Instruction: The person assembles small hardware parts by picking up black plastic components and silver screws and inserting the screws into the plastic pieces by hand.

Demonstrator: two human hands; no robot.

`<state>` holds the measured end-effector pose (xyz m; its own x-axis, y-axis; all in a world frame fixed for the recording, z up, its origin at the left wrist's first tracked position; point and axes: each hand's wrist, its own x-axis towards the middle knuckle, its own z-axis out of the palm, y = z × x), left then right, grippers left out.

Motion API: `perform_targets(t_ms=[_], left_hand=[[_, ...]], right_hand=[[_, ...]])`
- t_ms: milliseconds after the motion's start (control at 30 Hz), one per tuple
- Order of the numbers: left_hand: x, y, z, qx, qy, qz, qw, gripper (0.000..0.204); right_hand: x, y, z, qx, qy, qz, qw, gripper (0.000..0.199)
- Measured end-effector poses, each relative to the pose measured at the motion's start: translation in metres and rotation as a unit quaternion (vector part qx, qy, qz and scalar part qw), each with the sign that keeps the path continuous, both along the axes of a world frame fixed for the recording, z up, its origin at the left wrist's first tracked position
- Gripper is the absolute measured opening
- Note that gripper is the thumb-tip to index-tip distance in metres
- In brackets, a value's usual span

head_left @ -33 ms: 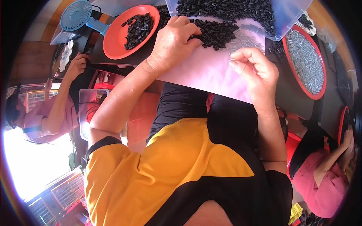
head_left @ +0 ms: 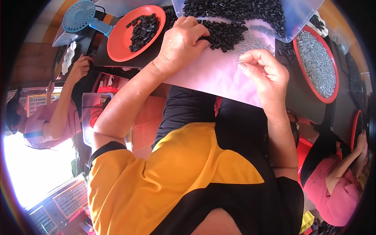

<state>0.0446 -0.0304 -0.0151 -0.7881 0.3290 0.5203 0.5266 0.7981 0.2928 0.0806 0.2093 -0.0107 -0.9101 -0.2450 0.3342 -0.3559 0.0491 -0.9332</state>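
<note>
My left hand rests at the left edge of a heap of small black plastic parts. Its fingers curl inward, and a black part shows between thumb and forefinger, mostly hidden. To the right, my right hand is raised over the pale pink work surface. Thumb and forefinger pinch a small silver metal piece, too small to tell its exact kind. Beside the black heap lies a scatter of small silver pieces.
A clear bin of black parts stands behind the heap. At left is an orange-red bowl with black parts and a blue fan; at right, a red bowl of silver pieces. Co-workers' arms show at both sides.
</note>
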Motion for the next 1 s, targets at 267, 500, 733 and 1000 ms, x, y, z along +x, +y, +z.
perform_targets(t_ms=[267,500,733,1000], left_hand=[[0.002,0.006,-0.001,-0.037,0.062,0.001,0.997,0.014],[-0.004,0.008,-0.003,-0.068,0.068,0.002,0.995,0.015],[0.017,0.016,0.017,0.044,0.062,-0.030,0.997,0.011],[0.035,0.030,0.014,0.225,-0.101,0.019,0.969,0.012]], right_hand=[[0.001,0.000,0.009,0.010,0.004,-0.001,1.000,0.011],[0.003,-0.004,0.005,0.016,0.007,0.005,1.000,0.012],[0.000,-0.007,0.015,0.007,-0.003,-0.004,1.000,0.012],[-0.013,-0.028,0.023,-0.042,-0.106,0.003,0.994,0.007]])
